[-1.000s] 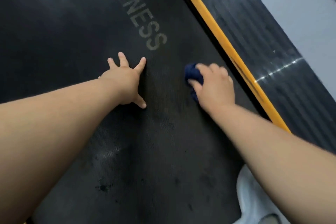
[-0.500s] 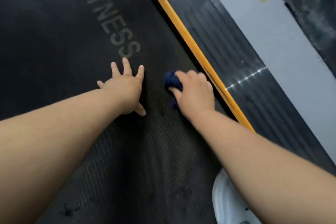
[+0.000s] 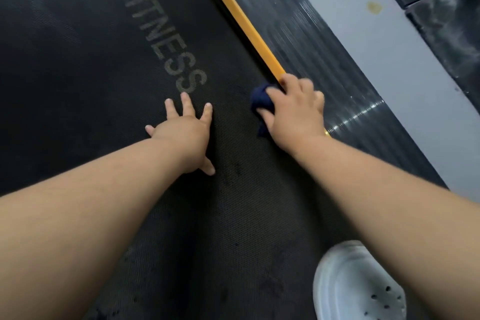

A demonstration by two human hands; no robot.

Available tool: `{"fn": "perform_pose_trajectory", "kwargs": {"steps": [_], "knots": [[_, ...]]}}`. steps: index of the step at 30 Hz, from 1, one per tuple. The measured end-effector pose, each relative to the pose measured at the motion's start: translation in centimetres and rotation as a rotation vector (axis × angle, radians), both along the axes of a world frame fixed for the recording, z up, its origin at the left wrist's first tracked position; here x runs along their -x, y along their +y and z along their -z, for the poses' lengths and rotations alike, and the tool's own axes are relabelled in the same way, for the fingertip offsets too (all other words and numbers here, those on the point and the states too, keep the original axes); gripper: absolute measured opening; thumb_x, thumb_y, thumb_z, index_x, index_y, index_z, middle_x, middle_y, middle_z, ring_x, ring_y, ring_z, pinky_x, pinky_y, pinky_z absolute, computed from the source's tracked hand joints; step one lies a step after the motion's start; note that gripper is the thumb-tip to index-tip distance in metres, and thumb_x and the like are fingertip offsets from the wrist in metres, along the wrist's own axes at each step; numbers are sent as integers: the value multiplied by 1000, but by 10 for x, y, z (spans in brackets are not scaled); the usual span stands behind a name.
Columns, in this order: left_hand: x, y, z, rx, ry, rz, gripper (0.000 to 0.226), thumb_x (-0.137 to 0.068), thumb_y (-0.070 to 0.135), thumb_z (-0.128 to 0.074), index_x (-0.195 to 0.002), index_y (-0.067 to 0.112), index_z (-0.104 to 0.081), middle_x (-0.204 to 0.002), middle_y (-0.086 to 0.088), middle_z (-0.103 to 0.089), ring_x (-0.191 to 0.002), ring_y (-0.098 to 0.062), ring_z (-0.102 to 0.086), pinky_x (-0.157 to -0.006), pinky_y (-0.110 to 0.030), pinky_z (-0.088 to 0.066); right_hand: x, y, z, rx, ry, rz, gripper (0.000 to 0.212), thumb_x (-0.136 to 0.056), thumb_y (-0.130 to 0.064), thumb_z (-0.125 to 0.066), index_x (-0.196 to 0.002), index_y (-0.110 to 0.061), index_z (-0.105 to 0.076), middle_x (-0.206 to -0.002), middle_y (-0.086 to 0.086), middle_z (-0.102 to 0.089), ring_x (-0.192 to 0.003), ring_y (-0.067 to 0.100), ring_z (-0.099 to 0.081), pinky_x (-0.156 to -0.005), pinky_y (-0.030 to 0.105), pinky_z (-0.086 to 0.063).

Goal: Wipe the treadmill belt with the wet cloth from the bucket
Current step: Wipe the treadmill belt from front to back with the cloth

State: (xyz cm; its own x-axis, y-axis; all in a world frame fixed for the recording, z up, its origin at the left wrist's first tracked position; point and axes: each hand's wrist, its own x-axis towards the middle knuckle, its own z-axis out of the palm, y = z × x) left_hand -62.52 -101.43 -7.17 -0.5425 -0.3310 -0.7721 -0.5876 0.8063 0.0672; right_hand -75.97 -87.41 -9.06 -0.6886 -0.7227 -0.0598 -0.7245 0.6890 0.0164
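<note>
The black treadmill belt point(image 3: 104, 65) fills most of the view, with grey "FITNESS" lettering on it. My right hand point(image 3: 294, 113) grips a bunched dark blue cloth point(image 3: 261, 101) and presses it on the belt at its right edge, fingers reaching the yellow strip point(image 3: 241, 21). Most of the cloth is hidden under the hand. My left hand point(image 3: 185, 132) lies flat on the belt with fingers spread, just below the lettering and left of the cloth.
A ribbed dark side rail point(image 3: 311, 41) runs right of the yellow strip, then grey floor point(image 3: 376, 41). A white perforated clog point(image 3: 355, 283) stands on the belt at the lower right. Dark specks dot the belt near the bottom.
My right hand has slid the cloth rightwards to the yellow strip at the belt's edge. My left hand stays planted on the belt.
</note>
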Motion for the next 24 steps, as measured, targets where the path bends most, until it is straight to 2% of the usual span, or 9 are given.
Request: {"fn": "perform_pose_trajectory", "kwargs": {"steps": [3, 5, 7, 10, 13, 15, 18, 21, 24], "knots": [[3, 1, 1, -11, -11, -25, 136, -60, 43, -86, -147, 31, 19, -150, -12, 34, -139, -43, 22, -101, -74, -19, -16, 60, -6, -39, 14, -71, 41, -83, -45, -60, -112, -15, -60, -119, 11, -49, -104, 33, -45, -81, 41, -35], [4, 1, 0, -12, -16, -31, 136, -60, 43, -86, -147, 31, 19, -150, -12, 35, -139, -43, 22, -101, -74, -19, -10, 78, -9, -93, -89, -157, 39, -85, -38, -61, -114, -12, -60, -108, 10, -51, -97, 30, -48, -80, 40, -40], [4, 1, 1, -14, -20, -34, 137, -60, 43, -86, -147, 31, 19, -150, -12, 35, -138, -43, 23, -101, -74, -19, -2, 71, -12, -101, -199, -238, 35, -84, -27, -65, -114, -10, -59, -104, 10, -55, -95, 30, -52, -80, 40, -44], [6, 0, 2, -25, -29, -45, 137, -60, 41, -86, -147, 31, 19, -149, -12, 36, -138, -44, 24, -101, -74, -19, 15, 32, -15, -2, -197, -263, 31, -77, -14, -68, -107, -10, -60, -102, 11, -60, -96, 34, -55, -82, 43, -46], [5, 0, 5, -22, -19, -52, 137, -60, 40, -87, -147, 31, 19, -149, -12, 36, -138, -44, 25, -101, -74, -19, 36, -37, -18, 89, -116, -198, 34, -85, -18, -63, -117, -11, -56, -123, 9, -53, -109, 32, -48, -92, 44, -43], [4, 1, 7, -19, -10, -49, 137, -60, 40, -87, -147, 31, 19, -149, -12, 36, -138, -44, 25, -100, -75, -19, 41, -80, -18, 93, -99, -185, 41, -87, -20, -63, -126, -15, -52, -132, 3, -47, -113, 29, -45, -93, 43, -44], [3, 1, 6, -25, -4, -52, 137, -60, 40, -86, -147, 31, 19, -149, -12, 37, -138, -43, 25, -100, -75, -19, 37, -104, -12, -42, -80, -171, 38, -90, -24, -60, -126, -16, -50, -128, 4, -49, -116, 28, -43, -86, 40, -43], [1, 1, 5, -23, 4, -46, 135, -61, 40, -86, -147, 31, 19, -149, -12, 37, -138, -43, 25, -101, -74, -19, 34, -85, -17, -136, -17, -190, 29, -94, -25, -53, -121, -15, -52, -123, 5, -53, -114, 27, -44, -78, 37, -39], [1, 0, 4, -25, 11, -42, 135, -62, 41, -85, -147, 31, 19, -149, -11, 36, -138, -42, 25, -102, -73, -19, 28, -56, -26, -207, 14, -245, 23, -93, -25, -54, -114, -17, -56, -115, 2, -57, -107, 24, -47, -78, 36, -39]]}}
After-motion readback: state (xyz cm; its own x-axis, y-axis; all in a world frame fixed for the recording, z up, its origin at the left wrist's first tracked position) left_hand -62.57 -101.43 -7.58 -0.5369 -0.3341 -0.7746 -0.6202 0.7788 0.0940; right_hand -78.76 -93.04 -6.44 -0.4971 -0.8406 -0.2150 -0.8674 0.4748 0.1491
